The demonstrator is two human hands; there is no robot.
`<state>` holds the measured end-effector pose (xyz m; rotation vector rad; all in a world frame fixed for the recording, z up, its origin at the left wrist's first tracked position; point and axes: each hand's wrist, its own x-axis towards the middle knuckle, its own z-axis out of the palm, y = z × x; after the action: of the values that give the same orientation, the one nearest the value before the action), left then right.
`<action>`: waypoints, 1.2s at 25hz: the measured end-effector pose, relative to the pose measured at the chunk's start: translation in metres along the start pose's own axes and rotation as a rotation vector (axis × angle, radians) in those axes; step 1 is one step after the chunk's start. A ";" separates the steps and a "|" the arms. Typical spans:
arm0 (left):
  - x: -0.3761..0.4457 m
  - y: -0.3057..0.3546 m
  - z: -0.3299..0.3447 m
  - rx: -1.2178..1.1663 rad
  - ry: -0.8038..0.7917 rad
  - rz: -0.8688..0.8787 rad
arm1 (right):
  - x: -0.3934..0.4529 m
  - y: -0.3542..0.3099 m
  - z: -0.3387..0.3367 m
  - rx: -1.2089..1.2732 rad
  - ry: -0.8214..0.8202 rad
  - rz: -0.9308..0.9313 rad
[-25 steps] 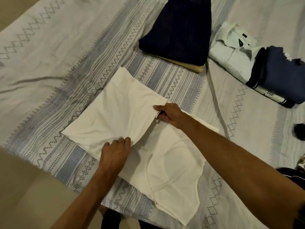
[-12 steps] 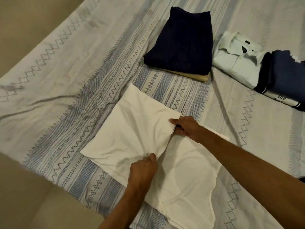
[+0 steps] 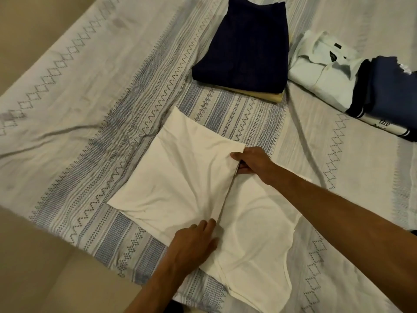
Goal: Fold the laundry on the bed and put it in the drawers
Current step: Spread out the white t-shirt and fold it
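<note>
A cream T-shirt [image 3: 180,184] lies on the patterned bedsheet [image 3: 90,123], its lower half folded over toward its neck end. My right hand [image 3: 252,161] pinches the far corner of the folded edge between thumb and curled fingers. My left hand [image 3: 194,242] lies on the near end of that same edge, with its fingertips curled over the cloth. The shirt's neck end [image 3: 266,267] points toward me at the lower right, and my right forearm crosses over it.
A folded navy garment [image 3: 246,46] sits on a tan one [image 3: 266,96] at the back. To the right lie a folded white collared shirt [image 3: 320,71] and a folded dark blue garment [image 3: 392,91] on a printed black-and-white piece [image 3: 383,125]. The bed's edge and beige floor [image 3: 33,267] are at the lower left.
Both hands carried the folded edge rightward across the shirt toward its neck end, and the camera view shifted a little.
</note>
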<state>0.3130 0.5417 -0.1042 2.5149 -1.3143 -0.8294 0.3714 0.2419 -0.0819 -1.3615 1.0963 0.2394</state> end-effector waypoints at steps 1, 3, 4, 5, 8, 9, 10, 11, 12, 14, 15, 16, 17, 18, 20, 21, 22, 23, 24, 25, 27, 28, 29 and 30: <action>-0.008 -0.002 -0.007 -0.045 0.014 0.024 | 0.001 0.000 -0.001 -0.064 0.033 -0.029; -0.021 -0.014 -0.023 -0.060 0.214 0.038 | 0.003 0.001 -0.002 -0.261 0.110 -0.124; -0.024 -0.025 -0.027 -0.064 0.340 0.038 | 0.003 0.003 -0.004 -0.351 0.157 -0.171; -0.025 -0.039 -0.033 -0.061 0.421 0.022 | 0.003 0.007 -0.006 -0.419 0.202 -0.213; -0.022 -0.094 -0.049 0.123 0.364 0.041 | -0.009 0.029 -0.010 -0.632 0.341 -0.345; -0.022 -0.112 -0.052 0.192 0.285 0.077 | -0.017 0.039 -0.007 -0.755 0.423 -0.419; -0.022 -0.128 -0.052 0.229 0.195 0.102 | -0.026 0.049 -0.001 -0.883 0.518 -0.513; -0.022 -0.141 -0.051 0.245 0.122 0.120 | -0.037 0.058 0.007 -0.966 0.574 -0.616; -0.021 -0.149 -0.050 0.247 0.082 0.139 | -0.049 0.067 0.018 -1.004 0.550 -0.713; -0.017 -0.156 -0.051 0.231 0.116 0.105 | -0.068 0.088 0.044 -1.077 0.330 -0.820; -0.017 -0.157 -0.054 0.187 0.170 0.026 | -0.073 0.104 0.057 -1.143 0.240 -0.822; -0.018 -0.160 -0.057 0.118 0.245 -0.086 | -0.075 0.119 0.070 -1.193 0.202 -0.791; -0.020 -0.165 -0.057 0.035 0.313 -0.215 | -0.078 0.127 0.083 -1.217 0.218 -0.711; -0.022 -0.170 -0.061 -0.071 0.359 -0.340 | -0.082 0.131 0.095 -1.206 0.272 -0.609; -0.018 -0.181 -0.078 -0.371 0.393 -0.513 | -0.099 0.130 0.119 -1.130 0.347 -0.510; -0.015 -0.190 -0.087 -0.503 0.360 -0.573 | -0.113 0.132 0.132 -1.112 0.310 -0.584; -0.012 -0.198 -0.098 -0.562 0.290 -0.585 | -0.126 0.137 0.147 -1.108 0.218 -0.700; -0.011 -0.208 -0.106 -0.538 0.193 -0.541 | -0.141 0.143 0.162 -1.119 0.087 -0.763; -0.013 -0.217 -0.109 -0.491 0.095 -0.485 | -0.152 0.155 0.172 -1.172 0.008 -0.787; -0.016 -0.225 -0.113 -0.481 0.024 -0.442 | -0.158 0.171 0.183 -1.252 0.024 -0.782; -0.020 -0.238 -0.126 -0.527 -0.083 -0.430 | -0.162 0.198 0.205 -1.320 0.157 -0.675; -0.022 -0.244 -0.130 -0.544 -0.123 -0.433 | -0.162 0.201 0.215 -1.287 0.227 -0.620; -0.024 -0.253 -0.130 -0.544 -0.152 -0.409 | -0.162 0.198 0.222 -1.240 0.258 -0.594; -0.024 -0.258 -0.130 -0.541 -0.176 -0.379 | -0.163 0.194 0.226 -1.201 0.270 -0.586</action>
<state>0.5544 0.7017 -0.0920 2.2977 -0.5343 -1.3016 0.2595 0.5590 -0.1284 -2.7828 0.6751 0.2940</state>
